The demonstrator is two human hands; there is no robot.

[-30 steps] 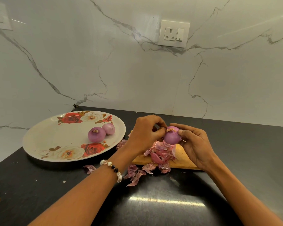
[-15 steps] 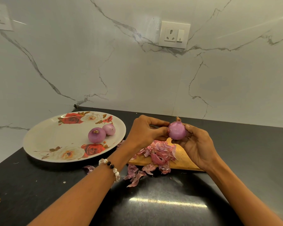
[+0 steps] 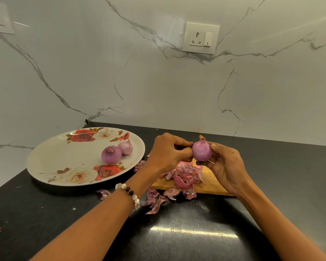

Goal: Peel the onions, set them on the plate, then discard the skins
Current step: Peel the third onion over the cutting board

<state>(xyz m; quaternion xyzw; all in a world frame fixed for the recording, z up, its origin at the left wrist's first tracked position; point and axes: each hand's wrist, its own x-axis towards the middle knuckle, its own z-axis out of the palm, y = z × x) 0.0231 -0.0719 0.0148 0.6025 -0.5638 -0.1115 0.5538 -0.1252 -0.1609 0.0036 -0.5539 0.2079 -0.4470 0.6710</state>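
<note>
Onion (image 3: 201,151) between both hands, seemingly peeled

My arms are bare to the frame edge, no sleeves. My left wrist wears a beaded bracelet (image 3: 129,193): white pearl-like beads, clear faceted ones, and two black beads. My right wrist wears nothing.

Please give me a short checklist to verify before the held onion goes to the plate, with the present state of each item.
1. Onion held firmly: ok, right hand grips it, left hand pinches its side.
2. Onion fully peeled: not ok, a dry tip remains on top; the far side is hidden.
3. Free room on plate: ok, only two onions lie there.
4. Way to plate free: ok.
5. Skins collected: not ok, they lie on the board and the counter.
</note>
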